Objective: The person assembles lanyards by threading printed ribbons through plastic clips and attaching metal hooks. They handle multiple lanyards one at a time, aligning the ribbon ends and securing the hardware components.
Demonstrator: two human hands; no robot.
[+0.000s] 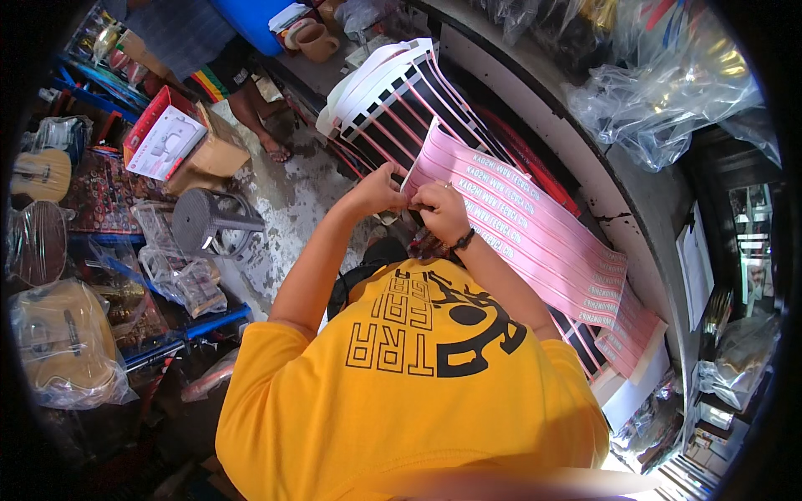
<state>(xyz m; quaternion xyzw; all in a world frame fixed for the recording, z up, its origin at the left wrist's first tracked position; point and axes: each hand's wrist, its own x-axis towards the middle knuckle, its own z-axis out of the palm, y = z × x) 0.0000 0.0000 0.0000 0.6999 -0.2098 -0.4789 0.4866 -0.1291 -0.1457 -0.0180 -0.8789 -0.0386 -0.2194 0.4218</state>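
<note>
A long pink sheet [535,234] with rows of white lettering slopes across the bench on my right. My left hand [380,192] is closed, its fingertips pinching the sheet's near left corner. Close beside it, my right hand [443,210] is closed at the same edge, thumb and fingers together, with a dark band on the wrist. What exactly lies between the right fingertips is too small to make out. Beneath and beyond the pink sheet lies a white backing sheet [376,79] with thin pink strips over black gaps. A second pink printed piece [632,338] overlaps at the far right end.
Clear plastic bags [652,108] crowd the upper right. On the left stand a dark plastic stool [217,221], a cardboard box [219,150] and a bagged guitar [67,342]. Another person's bare foot [274,148] is on the floor beyond. A brown mug [316,42] sits at the top.
</note>
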